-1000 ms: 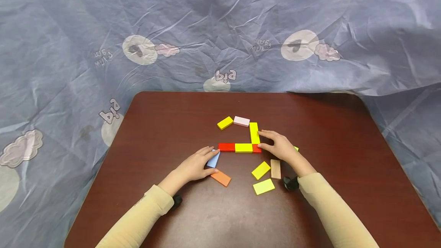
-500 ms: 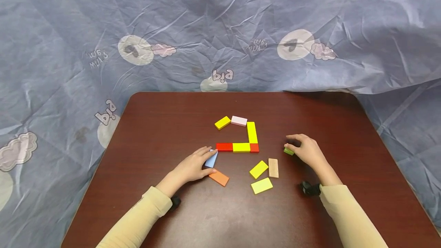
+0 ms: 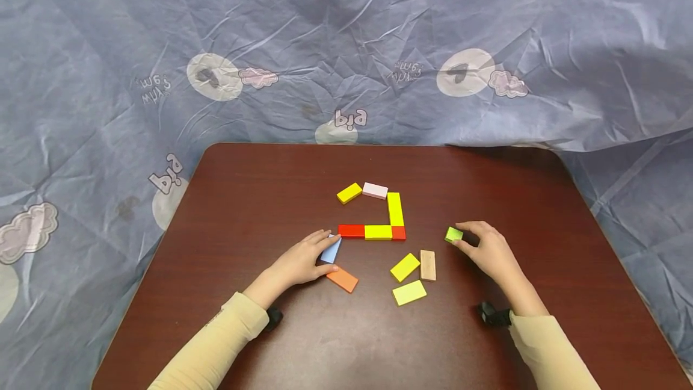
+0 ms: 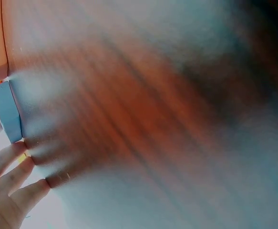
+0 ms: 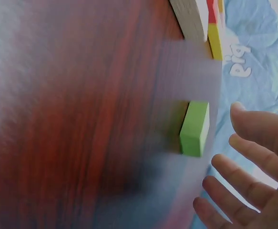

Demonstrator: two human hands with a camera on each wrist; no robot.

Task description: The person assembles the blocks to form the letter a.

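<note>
My left hand point(image 3: 299, 262) lies at the left of the blocks, fingers spread. Its index finger reaches over the top of a blue block point(image 3: 332, 250), and the thumb tip is right at an orange block point(image 3: 343, 280). In the left wrist view the blue block point(image 4: 8, 112) stands between the thumb side and the fingertips point(image 4: 15, 149). On the right, my right hand point(image 3: 491, 256) hovers with thumb and fingers parted beside a small green block point(image 3: 453, 235). The right wrist view shows the green block point(image 5: 194, 129) on the table, apart from the loosely extended fingers.
Centre: a red block point(image 3: 352, 232), a yellow block point(image 3: 378, 232), a small red end point(image 3: 398, 233) and a yellow upright point(image 3: 396, 209) form a corner. Behind it are a pink block point(image 3: 375, 190) and a yellow one point(image 3: 349, 193). A wooden block point(image 3: 428, 265) lies nearer, beside two yellow ones.
My right hand has left the yellow and red corner and moved right to the green block, then drawn back slightly, exposing more of it. The left hand has stayed in place.
</note>
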